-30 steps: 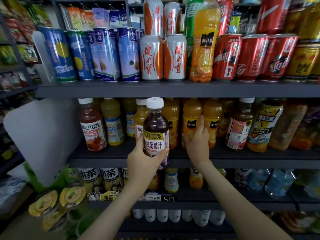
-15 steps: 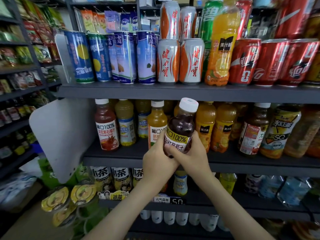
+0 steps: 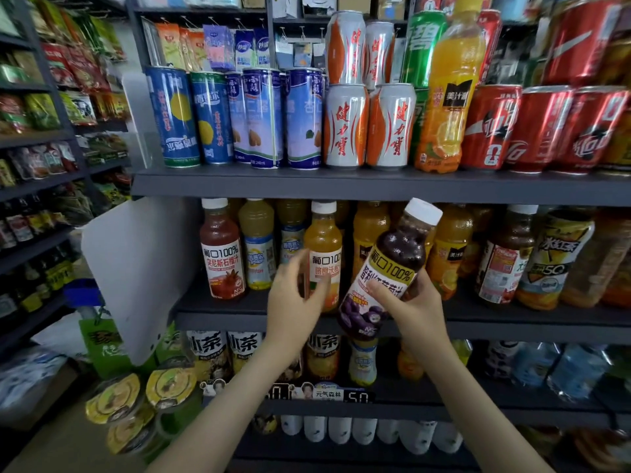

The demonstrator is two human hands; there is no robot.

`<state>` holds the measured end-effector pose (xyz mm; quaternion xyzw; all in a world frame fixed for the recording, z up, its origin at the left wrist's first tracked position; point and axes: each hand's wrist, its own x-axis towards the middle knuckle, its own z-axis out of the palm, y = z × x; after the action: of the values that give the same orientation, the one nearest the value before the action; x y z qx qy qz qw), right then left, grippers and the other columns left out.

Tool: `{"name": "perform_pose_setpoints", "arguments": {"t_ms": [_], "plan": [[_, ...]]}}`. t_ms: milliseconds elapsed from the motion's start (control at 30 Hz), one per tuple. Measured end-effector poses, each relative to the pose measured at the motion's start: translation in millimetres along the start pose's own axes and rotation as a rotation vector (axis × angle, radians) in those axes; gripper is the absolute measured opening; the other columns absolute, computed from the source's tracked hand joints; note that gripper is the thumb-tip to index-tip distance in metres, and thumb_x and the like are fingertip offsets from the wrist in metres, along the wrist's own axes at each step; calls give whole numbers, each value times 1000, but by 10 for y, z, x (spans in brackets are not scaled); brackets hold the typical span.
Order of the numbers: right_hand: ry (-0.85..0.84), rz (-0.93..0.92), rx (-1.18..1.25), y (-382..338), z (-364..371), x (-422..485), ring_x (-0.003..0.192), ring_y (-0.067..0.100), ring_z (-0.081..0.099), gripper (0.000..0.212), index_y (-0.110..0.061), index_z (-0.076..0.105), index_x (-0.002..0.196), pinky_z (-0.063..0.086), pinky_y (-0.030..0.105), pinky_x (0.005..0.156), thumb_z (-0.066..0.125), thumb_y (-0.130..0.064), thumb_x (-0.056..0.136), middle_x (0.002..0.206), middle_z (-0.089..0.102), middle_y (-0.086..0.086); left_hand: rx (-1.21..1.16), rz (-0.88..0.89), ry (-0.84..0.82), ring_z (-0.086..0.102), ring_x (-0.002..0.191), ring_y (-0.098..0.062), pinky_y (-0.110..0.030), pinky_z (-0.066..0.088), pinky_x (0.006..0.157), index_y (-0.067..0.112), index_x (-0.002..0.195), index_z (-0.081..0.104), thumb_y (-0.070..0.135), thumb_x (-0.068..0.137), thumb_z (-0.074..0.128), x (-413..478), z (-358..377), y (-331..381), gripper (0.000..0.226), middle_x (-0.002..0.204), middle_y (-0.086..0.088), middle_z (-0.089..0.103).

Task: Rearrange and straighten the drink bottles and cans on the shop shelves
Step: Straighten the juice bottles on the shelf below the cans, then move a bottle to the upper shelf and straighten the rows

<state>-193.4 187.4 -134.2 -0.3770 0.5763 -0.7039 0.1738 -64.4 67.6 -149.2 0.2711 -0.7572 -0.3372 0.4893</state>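
A: What is being carried by the shelves?

B: Cans (image 3: 345,124) are being carried in rows by the top shelf (image 3: 239,186). Juice bottles are being kept upright on the middle shelf (image 3: 239,317). Snack racks (image 3: 51,131) are being seen to the left.

A: And the grape bottle (image 3: 392,264)?

B: It is being held tilted, cap up and rightward, before the middle shelf, and is being clasped round its label by the right grip (image 3: 413,312). The left grip (image 3: 293,295) is being held loose-fingered, clasping nothing, just before an orange bottle (image 3: 324,247); contact cannot be told.
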Motion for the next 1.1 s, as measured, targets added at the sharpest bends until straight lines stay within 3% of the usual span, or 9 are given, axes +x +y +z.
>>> {"name": "perform_pose_setpoints", "arguments": {"t_ms": [267,367,600,733,800,867,933,1033,1100], "plan": [[74,83,-13,38,-81,-82,95,12,70,40,-20,60,109,57,41,86,79,-15,73,101,73,-2,90,-183,-110,32,136,-23,-42,33,110,31,150,15,31,82,72,264,182,-212,88,146,-6,34],[121,97,-24,59,-95,-114,92,9,70,39,-21,60,107,58,29,78,79,-14,73,99,73,-4,74,-202,-128,30,138,-25,-47,34,110,29,151,9,27,78,77,349,273,-262,100,150,-6,31],[203,133,-46,117,-135,-227,93,10,70,46,-17,62,110,56,32,82,82,-20,68,99,74,-3,-105,-86,-180,42,132,-17,-38,37,107,27,151,14,16,84,71,440,254,-450,89,146,2,41],[225,165,-63,106,-184,-279,94,10,70,46,-16,61,113,56,33,85,81,-18,72,101,74,-3,-42,-49,-134,29,140,-18,-39,27,115,25,152,11,15,84,71,412,284,-437,91,154,0,29],[235,176,-68,73,-241,-292,93,11,70,45,-18,61,111,56,33,83,82,-18,71,98,74,-4,84,124,-40,25,140,-25,-32,23,111,23,149,19,16,88,65,253,315,-279,76,152,-10,27],[237,173,-64,20,-334,-306,91,10,71,42,-19,62,108,57,30,80,82,-18,71,94,75,-7,166,475,-14,33,131,-27,-30,26,108,20,141,36,14,92,57,107,360,-86,53,140,-15,37],[241,162,-52,-66,-471,-321,89,9,71,38,-19,63,105,57,25,75,80,-16,72,92,75,-8,122,648,-178,43,124,-17,-26,34,105,21,135,45,21,94,55,53,436,130,42,131,-8,48],[240,130,-39,-233,-757,-352,91,11,71,39,-18,64,105,56,23,75,79,-20,69,94,75,-7,-162,278,-755,44,124,3,-16,39,99,45,140,33,38,91,59,17,611,589,56,137,13,48],[244,116,-16,-341,-1002,-381,95,14,70,43,-15,65,108,56,26,79,77,-23,68,98,75,-3,-313,121,-972,51,120,2,-23,47,96,58,141,17,34,88,66,-52,847,836,76,137,19,50]]}}
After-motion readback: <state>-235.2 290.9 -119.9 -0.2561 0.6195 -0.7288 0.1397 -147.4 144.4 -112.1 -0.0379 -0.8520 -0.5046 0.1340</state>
